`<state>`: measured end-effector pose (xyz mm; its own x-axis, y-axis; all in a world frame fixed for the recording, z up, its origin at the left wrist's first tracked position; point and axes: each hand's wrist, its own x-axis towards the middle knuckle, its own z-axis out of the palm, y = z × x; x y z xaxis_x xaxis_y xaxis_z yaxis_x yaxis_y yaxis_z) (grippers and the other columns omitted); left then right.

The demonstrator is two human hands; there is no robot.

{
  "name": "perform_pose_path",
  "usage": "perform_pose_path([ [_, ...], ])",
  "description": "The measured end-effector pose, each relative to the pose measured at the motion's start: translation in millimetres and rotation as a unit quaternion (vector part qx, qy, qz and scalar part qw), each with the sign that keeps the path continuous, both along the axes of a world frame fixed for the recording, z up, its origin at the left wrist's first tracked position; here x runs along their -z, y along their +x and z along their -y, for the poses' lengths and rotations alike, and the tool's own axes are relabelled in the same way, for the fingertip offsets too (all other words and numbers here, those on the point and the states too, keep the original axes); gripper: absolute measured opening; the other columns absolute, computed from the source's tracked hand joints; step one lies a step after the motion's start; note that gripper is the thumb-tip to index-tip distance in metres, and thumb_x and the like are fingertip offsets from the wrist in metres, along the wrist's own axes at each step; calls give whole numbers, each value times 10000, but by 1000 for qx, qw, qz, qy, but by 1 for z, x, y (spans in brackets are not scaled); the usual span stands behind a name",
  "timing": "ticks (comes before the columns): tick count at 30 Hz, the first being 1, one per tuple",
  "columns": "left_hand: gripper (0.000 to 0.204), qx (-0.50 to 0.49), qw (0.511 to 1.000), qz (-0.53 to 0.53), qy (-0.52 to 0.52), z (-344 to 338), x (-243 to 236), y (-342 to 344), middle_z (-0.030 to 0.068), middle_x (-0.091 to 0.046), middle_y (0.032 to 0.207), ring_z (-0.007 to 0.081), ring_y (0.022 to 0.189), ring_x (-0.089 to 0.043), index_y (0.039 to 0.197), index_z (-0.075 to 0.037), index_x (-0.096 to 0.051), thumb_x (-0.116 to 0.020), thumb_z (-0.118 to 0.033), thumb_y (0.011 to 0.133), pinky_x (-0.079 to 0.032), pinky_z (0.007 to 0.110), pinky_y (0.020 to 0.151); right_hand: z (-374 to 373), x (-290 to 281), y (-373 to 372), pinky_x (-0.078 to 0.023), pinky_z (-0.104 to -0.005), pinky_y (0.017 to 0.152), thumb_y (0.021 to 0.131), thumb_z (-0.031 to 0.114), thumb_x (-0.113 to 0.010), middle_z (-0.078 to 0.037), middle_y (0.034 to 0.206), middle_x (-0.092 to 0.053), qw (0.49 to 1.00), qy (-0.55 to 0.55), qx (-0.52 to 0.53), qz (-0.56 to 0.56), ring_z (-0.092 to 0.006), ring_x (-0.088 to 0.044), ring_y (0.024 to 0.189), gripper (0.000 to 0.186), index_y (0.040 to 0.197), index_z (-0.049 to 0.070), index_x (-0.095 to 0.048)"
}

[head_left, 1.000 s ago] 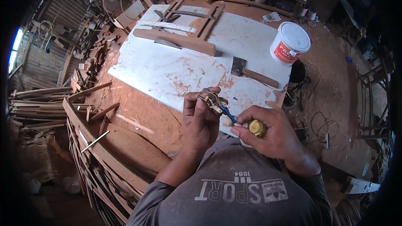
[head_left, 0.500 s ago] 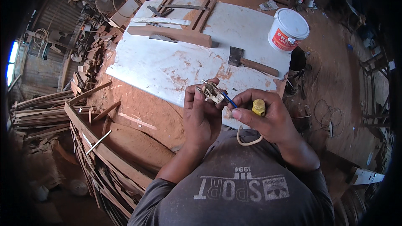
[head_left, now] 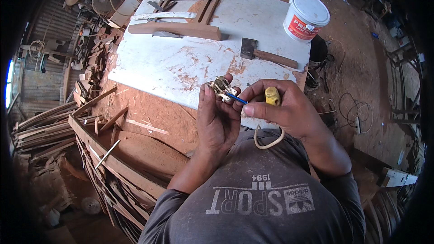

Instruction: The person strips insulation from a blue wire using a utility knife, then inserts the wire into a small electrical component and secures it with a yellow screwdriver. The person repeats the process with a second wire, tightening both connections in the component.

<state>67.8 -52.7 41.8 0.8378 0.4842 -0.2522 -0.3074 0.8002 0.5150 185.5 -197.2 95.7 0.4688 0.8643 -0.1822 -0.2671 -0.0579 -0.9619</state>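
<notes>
Hands close together above counter [head_left: 181, 63] edge. Left hand [head_left: 217, 117] pinched small plug part [head_left: 222, 88] in fingertips. Right hand [head_left: 285, 108] closed round screwdriver [head_left: 271, 96], blue tip on part. Part looked light, hard, bit breakable; best held by sides. Screwdriver handle smooth, maybe slippy.

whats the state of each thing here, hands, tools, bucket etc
left hand: closed around a small electrical fitting, held up
right hand: gripping a yellow-handled screwdriver, its blue shaft tip at the fitting
white bucket: upright, lid on
hatchet: lying flat on the white tabletop, untouched
wooden block: lying flat on the tabletop
cream cord: hanging in a loop below the right hand
</notes>
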Motion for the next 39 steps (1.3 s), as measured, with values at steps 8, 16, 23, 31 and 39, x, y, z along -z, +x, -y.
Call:
perform_pose_path([
  [8, 393, -31, 992, 63, 100, 2, -4, 4, 104, -559, 1302, 193, 1117, -612, 1316, -75, -490, -430, -390, 1090, -528, 368, 986, -5, 6, 3, -439, -230, 622, 889, 149, -761, 11, 786, -637, 999, 12, -4, -37, -55, -545, 686, 199, 999, 5, -677],
  [16, 377, -6, 1000, 27, -3, -2, -4, 5, 136, -565, 1282, 201, 1040, -636, 1266, -36, -498, -489, -362, 1076, -565, 316, 932, -11, -3, 1, -463, -201, 600, 882, 101, -767, 21, 788, -639, 988, 11, 33, 153, -17, -563, 704, 161, 938, 9, -647],
  [23, 393, -16, 1000, 13, -2, 0, -3, 8, 127, -568, 1279, 172, 1017, -630, 1277, -34, -503, -508, -367, 1069, -578, 271, 885, -11, -12, -1, -542, -357, 693, 868, 224, -764, -173, 864, -733, 973, -19, 68, 219, -213, -716, 768, 260, 964, -11, -712],
  [31, 340, -28, 998, 18, 59, 0, 7, 5, 162, -566, 1305, 242, 1101, -636, 1254, -64, -482, -460, -356, 1080, -558, 361, 941, -14, -13, -5, -520, -282, 642, 844, 109, -781, -89, 775, -703, 939, -35, 98, 327, -86, -636, 702, 174, 892, -20, -674],
  [39, 193, -50, 995, 33, 76, 8, -5, 4, 181, -523, 1389, 256, 1114, -655, 1195, -105, -484, -450, -266, 1093, -577, 377, 951, -14, -18, -12, -527, -383, 659, 827, 136, -781, -145, 802, -675, 909, -33, 116, 398, -263, -698, 720, 203, 874, 3, -634],
])
